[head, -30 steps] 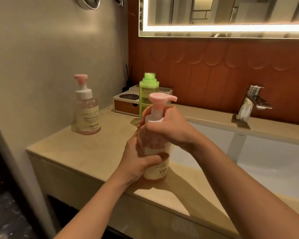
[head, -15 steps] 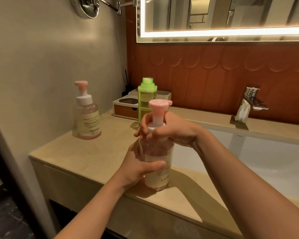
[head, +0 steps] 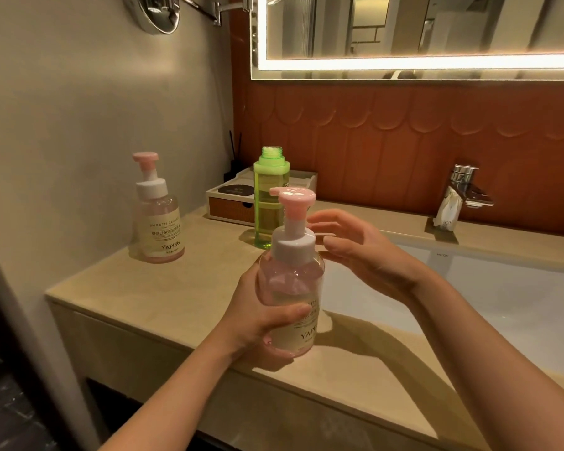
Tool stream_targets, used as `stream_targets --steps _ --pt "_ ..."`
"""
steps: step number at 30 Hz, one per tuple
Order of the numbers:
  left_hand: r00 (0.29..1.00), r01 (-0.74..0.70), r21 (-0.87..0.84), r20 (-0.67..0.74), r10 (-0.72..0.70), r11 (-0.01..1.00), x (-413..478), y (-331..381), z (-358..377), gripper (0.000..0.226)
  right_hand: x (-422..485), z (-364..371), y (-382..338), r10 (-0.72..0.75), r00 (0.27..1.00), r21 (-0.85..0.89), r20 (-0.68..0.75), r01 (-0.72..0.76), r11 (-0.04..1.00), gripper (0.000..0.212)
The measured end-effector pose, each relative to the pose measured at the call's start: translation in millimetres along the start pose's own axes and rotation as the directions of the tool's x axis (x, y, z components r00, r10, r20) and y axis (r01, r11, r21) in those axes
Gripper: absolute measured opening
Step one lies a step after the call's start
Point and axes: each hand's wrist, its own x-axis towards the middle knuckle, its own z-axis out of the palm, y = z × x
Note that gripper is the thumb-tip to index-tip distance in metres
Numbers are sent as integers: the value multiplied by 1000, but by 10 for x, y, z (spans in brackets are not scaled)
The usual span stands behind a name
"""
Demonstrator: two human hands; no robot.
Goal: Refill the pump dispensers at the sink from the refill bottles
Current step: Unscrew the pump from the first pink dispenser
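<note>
Bare counter [head: 209, 288] leaves an open lane between the wall-side pump dispenser [head: 157, 209] and the pump dispenser [head: 292, 288] gripped in the left hand [head: 258, 317]. Just behind that one, the uncapped green refill bottle [head: 269, 203] and the drawer box [head: 232, 206] block the way back. To the right, beyond the right hand [head: 365, 255], the sink basin [head: 469, 304] lies open up to the faucet [head: 466, 190].

Warm dim light, mirror [head: 420, 34] strip glare, wide-angle bend.

- Clear pink pump dispenser with a pale label [head: 158, 222], at the counter's [head: 189, 288] left edge: "SMOOTH CLOUD…", "YAPING".
- Second clear pink pump dispenser [head: 293, 288], near the counter's front edge: "YAPIN…", cut off.
- White sink rim [head: 442, 255]: small mark, "HEG…".
</note>
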Motion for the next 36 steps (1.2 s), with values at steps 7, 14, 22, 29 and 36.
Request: stream_targets --steps 7,14,22,29,36 --pt "999 -37 27 -4 37 999 12 -5 1 82 -18 565 -275 -190 950 -428 -249 68 901 58" --pt "998 -50 26 -25 51 998 14 -21 17 74 -48 302 -309 -93 996 -196 -11 89 977 41" --pt "999 -32 63 -9 33 997 8 31 13 90 -44 402 -293 -5 993 -308 -116 -31 951 68" --pt "998 -4 39 -61 6 999 14 -41 1 69 -65 525 -377 -166 960 -421 -227 58 905 42" --pt "999 -15 84 -39 18 996 12 71 50 90 -133 493 -397 -33 983 -418 -178 -46 907 77"
